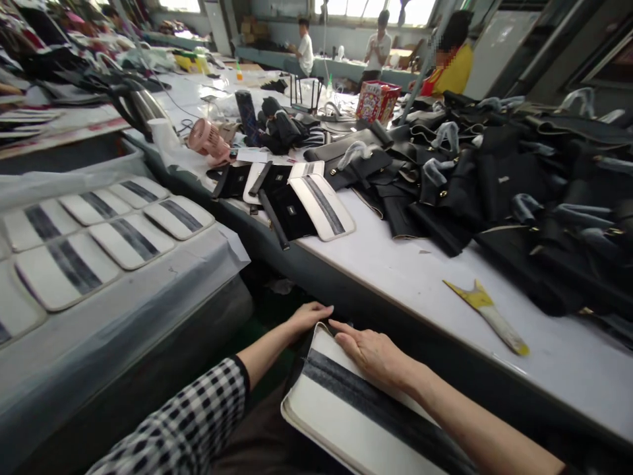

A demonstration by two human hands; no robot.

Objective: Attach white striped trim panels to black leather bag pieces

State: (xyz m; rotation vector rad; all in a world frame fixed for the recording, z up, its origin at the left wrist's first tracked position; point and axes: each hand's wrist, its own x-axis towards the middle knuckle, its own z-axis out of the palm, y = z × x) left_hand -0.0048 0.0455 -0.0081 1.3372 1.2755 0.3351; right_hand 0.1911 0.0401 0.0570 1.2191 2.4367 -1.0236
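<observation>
A white panel with a dark stripe point(346, 409) lies low in front of me, below the table edge. My left hand point(309, 315) holds its far corner, fingers curled over the edge. My right hand point(368, 353) lies flat on top of the panel with its fingers stretched out and pressed on the white surface. A checked sleeve covers my left forearm.
Several matching striped panels point(131, 241) lie in rows on a plastic-covered surface at left. The white table point(425, 277) holds a yellow-tipped scraper point(487, 313), black bag parts point(519, 191), a pink fan point(208, 140) and a red box point(376, 100). Three people stand far back.
</observation>
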